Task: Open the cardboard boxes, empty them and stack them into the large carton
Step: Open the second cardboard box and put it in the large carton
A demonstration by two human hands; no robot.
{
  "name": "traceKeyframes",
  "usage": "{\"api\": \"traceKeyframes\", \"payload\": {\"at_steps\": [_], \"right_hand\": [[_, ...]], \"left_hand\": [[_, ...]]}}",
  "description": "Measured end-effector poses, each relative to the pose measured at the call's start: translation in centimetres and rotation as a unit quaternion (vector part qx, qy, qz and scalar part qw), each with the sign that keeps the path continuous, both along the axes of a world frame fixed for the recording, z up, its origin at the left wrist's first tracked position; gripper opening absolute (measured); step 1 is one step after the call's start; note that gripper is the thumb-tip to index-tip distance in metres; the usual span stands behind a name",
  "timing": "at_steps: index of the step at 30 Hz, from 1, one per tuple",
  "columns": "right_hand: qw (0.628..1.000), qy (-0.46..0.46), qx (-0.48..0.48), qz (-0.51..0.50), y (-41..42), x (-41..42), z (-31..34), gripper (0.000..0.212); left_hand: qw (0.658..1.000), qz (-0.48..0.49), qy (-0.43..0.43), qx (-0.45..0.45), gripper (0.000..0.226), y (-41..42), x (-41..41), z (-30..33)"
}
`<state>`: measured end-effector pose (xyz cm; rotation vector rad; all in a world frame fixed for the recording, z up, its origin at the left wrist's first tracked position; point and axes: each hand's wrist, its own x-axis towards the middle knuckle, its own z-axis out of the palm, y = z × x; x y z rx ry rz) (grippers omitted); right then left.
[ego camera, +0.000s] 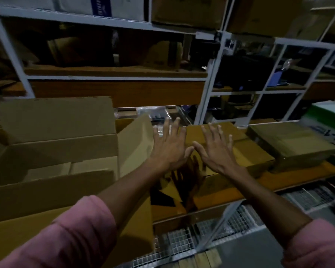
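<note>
Box (228, 149) beneath both hands | fingers (213, 132) spread wide, holding nothing

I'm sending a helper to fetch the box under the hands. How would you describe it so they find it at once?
On the orange shelf board, right of the large open carton, lie two flat closed boxes. Take the closed box nearer the carton, partly under the spread right hand; the other flat box sits farther right.
</note>
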<state>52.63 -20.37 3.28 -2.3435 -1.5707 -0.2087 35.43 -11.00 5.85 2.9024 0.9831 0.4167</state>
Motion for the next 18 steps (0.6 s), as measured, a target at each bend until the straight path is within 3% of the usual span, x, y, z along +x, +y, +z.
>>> {"api": "traceKeyframes", "payload": {"at_steps": [3,12,18], "right_hand": [[0.999,0.019,-0.033,-0.003,-0.4,7.3,-2.7,0.085],[0.985,0.103,-0.135,-0.012,2.1,27.0,-9.1,0.108],[0.975,0.105,-0.196,-0.014,4.5,34.2,-12.9,0.084]], "left_hand": [[0.999,0.013,0.023,-0.019,0.078,-0.2,7.0,-2.6],[0.983,0.116,0.073,-0.119,0.076,1.7,23.3,-10.7],[0.955,0.196,0.103,-0.195,0.082,5.5,27.2,-14.8]]}}
